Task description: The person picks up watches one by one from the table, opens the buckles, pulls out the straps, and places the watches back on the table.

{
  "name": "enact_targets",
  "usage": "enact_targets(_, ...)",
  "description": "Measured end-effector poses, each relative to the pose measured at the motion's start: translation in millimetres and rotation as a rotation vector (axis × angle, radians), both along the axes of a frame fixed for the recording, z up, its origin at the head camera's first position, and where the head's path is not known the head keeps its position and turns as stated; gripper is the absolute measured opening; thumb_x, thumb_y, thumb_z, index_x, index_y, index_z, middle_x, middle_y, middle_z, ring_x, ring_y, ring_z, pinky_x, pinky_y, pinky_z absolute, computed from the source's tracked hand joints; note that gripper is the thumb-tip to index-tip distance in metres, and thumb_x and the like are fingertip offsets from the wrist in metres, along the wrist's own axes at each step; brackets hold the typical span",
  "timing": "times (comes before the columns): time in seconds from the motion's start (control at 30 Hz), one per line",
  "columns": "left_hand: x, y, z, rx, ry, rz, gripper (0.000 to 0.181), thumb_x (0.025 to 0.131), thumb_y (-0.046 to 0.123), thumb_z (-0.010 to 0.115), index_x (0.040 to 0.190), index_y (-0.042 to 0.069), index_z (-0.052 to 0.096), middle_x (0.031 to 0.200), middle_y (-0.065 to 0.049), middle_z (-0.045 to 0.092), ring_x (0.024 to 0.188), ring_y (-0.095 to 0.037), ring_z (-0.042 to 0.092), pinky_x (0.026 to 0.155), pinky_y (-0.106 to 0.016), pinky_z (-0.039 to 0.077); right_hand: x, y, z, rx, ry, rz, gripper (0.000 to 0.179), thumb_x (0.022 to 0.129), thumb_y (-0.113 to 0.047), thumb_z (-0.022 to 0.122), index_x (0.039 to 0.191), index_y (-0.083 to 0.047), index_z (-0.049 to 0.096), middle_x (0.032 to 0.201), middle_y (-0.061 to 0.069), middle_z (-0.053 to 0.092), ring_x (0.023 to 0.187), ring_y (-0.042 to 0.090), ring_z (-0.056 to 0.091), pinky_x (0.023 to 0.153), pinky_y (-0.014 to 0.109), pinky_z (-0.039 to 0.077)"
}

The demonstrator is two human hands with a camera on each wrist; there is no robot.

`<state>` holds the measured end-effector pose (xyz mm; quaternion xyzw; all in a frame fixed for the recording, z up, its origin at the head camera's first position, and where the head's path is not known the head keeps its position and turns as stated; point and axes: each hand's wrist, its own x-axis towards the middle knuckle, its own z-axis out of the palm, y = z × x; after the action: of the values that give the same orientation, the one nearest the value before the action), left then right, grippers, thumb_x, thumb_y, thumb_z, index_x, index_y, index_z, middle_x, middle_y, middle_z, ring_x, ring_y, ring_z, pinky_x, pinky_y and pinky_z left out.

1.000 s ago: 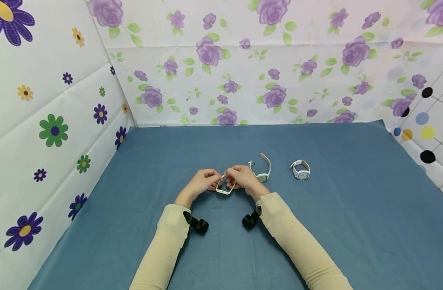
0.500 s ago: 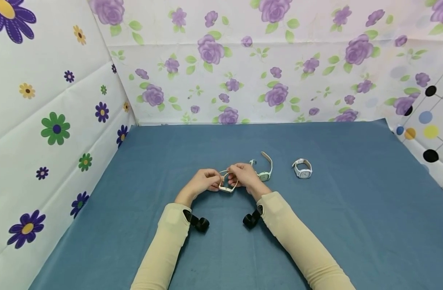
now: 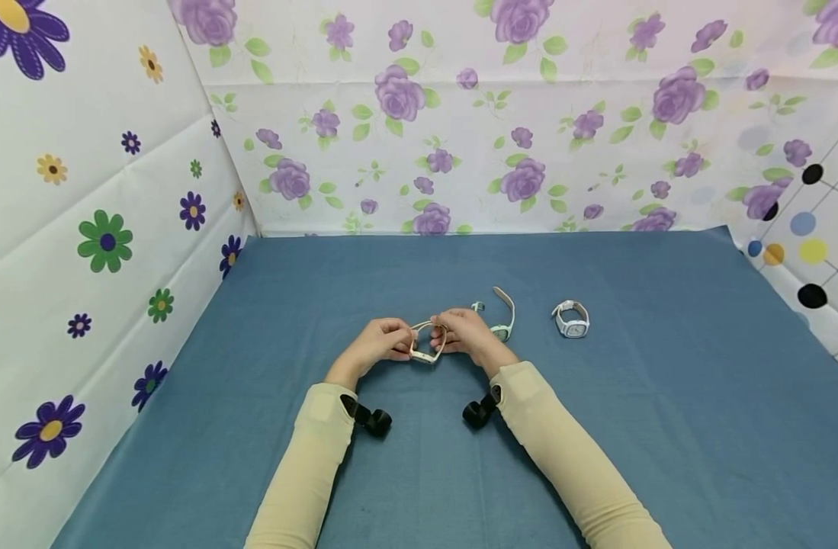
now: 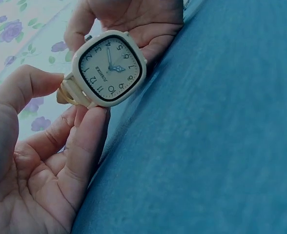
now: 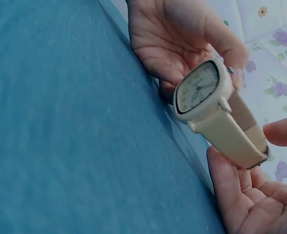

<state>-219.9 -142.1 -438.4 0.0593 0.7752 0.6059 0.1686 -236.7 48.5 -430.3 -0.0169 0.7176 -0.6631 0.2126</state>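
Observation:
A cream watch (image 3: 425,357) with a rounded square dial is held up between both hands, its strap bent into a loop. My left hand (image 3: 379,343) pinches the strap on one side with thumb and fingers. My right hand (image 3: 465,335) holds the strap on the other side; in the right wrist view the thumb meets the strap's end from one side and the fingers lie below it. The dial (image 4: 112,68) shows dark numerals in the left wrist view. Just behind my right hand lies a pale green watch (image 3: 502,332), partly hidden, its strap unfastened.
Further right, a white watch (image 3: 573,328) rests on the blue cloth (image 3: 419,473) with its strap looped. Flower-printed sheets (image 3: 391,152) stand at the back and left. A small black camera (image 3: 376,422) sits on each wrist.
The strap loop shows wider between my hands than a second ago, and the cream watch has lifted slightly. My right hand has shifted a little, covering more of the green watch.

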Motion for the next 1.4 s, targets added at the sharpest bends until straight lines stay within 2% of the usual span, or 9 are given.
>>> enact_targets(0.17, 1.3, -2.3, -2.1, 0.004, -0.009, 0.039, 0.027, 0.096, 0.016, 0.054, 0.108, -0.006, 0.064, 0.091, -0.01, 0.065, 0.074, -0.012, 0.061, 0.076, -0.033, 0.058, -1.5, 0, -4.1, 0.009, -0.01, 0.029, 0.024, 0.095, -0.02, 0.058, 0.09, 0.002, 0.063, 0.071, 0.004, 0.061, 0.064, 0.013, 0.063, 0.069, 0.03, 0.057)
enact_targets(0.3, 1.9, -4.7, -6.4, 0.08, 0.011, 0.098, 0.029, 0.095, 0.014, 0.06, 0.12, -0.001, 0.063, 0.108, -0.018, 0.067, 0.087, -0.018, 0.068, 0.082, -0.034, 0.057, -0.4, -1, -8.4, 0.047, 0.005, 0.022, 0.027, 0.094, -0.021, 0.061, 0.099, 0.004, 0.066, 0.073, 0.005, 0.063, 0.064, 0.013, 0.064, 0.067, 0.03, 0.058)
enact_targets(0.4, 1.0, -8.0, -9.7, 0.134, 0.041, 0.091, 0.033, 0.091, 0.01, 0.064, 0.122, -0.002, 0.063, 0.115, -0.019, 0.066, 0.093, -0.018, 0.068, 0.086, -0.034, 0.056, 0.1, -2, -9.6, 0.067, 0.013, 0.018, 0.028, 0.094, -0.021, 0.061, 0.104, 0.004, 0.067, 0.073, 0.004, 0.064, 0.063, 0.012, 0.064, 0.065, 0.029, 0.058)
enact_targets(0.5, 0.3, -10.0, -10.7, 0.165, 0.046, 0.072, 0.029, 0.09, 0.008, 0.066, 0.114, -0.007, 0.066, 0.107, -0.015, 0.069, 0.088, -0.013, 0.069, 0.085, -0.033, 0.056, -0.4, -2, -9.6, 0.066, 0.012, 0.02, 0.028, 0.094, -0.022, 0.062, 0.104, 0.004, 0.068, 0.072, 0.004, 0.064, 0.063, 0.011, 0.064, 0.065, 0.028, 0.057)
enact_targets(0.67, -1.0, -10.2, -10.5, 0.196, 0.043, 0.09, 0.025, 0.089, 0.006, 0.066, 0.109, -0.009, 0.068, 0.1, -0.013, 0.071, 0.086, -0.013, 0.069, 0.085, -0.033, 0.056, -0.6, -2, -6.6, 0.066, 0.009, 0.032, 0.029, 0.093, -0.022, 0.063, 0.106, 0.004, 0.068, 0.072, 0.003, 0.065, 0.062, 0.01, 0.064, 0.065, 0.028, 0.058)
enact_targets(1.0, -1.1, -5.7, -8.5, 0.138, 0.181, 0.096, 0.021, 0.089, 0.006, 0.065, 0.103, -0.01, 0.069, 0.095, -0.016, 0.072, 0.079, -0.01, 0.068, 0.079, -0.033, 0.058, 1.0, -1, -2.8, 0.076, 0.025, 0.021, 0.029, 0.091, -0.022, 0.065, 0.106, 0.002, 0.069, 0.072, 0.002, 0.066, 0.062, 0.011, 0.063, 0.066, 0.029, 0.058)
enact_targets(1.2, -2.1, -5.1, -8.3, 0.142, 0.219, 0.104, 0.021, 0.089, 0.005, 0.066, 0.101, -0.011, 0.07, 0.093, -0.017, 0.072, 0.077, -0.008, 0.068, 0.078, -0.033, 0.058, 2.0, -2, -1.0, 0.078, 0.019, 0.004, 0.028, 0.09, -0.022, 0.066, 0.104, 0.001, 0.07, 0.072, 0.002, 0.066, 0.063, 0.01, 0.063, 0.066, 0.028, 0.058)
enact_targets(1.4, -0.4, -5.2, -9.6, 0.148, 0.214, 0.123, 0.02, 0.088, 0.004, 0.066, 0.1, -0.011, 0.07, 0.09, -0.014, 0.073, 0.076, -0.008, 0.068, 0.078, -0.032, 0.058, 1.8, -3, -2.7, 0.081, 0.026, 0.025, 0.028, 0.091, -0.023, 0.065, 0.104, 0.001, 0.07, 0.072, 0.002, 0.066, 0.064, 0.011, 0.063, 0.068, 0.029, 0.058)
